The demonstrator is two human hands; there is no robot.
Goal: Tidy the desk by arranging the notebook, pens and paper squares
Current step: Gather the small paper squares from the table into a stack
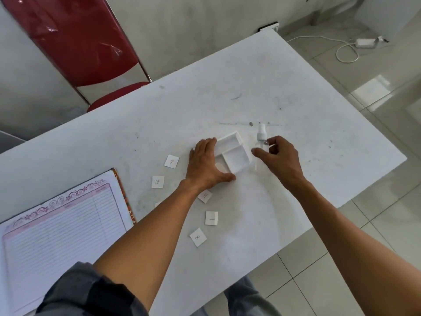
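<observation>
An open lined notebook (61, 226) lies at the desk's near left. Several numbered paper squares are scattered around my left forearm: "7" (171, 161), "12" (157, 182), "11" (211, 218), "8" (197, 236), and one (205, 196) partly under my wrist. My left hand (206, 165) grips the left side of a white compartment tray (234, 153), thumb at its near corner. My right hand (279, 156) is closed around a clear spray bottle (260, 142) standing just right of the tray. No pens are visible.
The white desk (227, 92) has its far half bare, with edges close on the right and near side. A red folding chair (91, 46) stands beyond the far left edge. A charger and cable (350, 49) lie on the tiled floor.
</observation>
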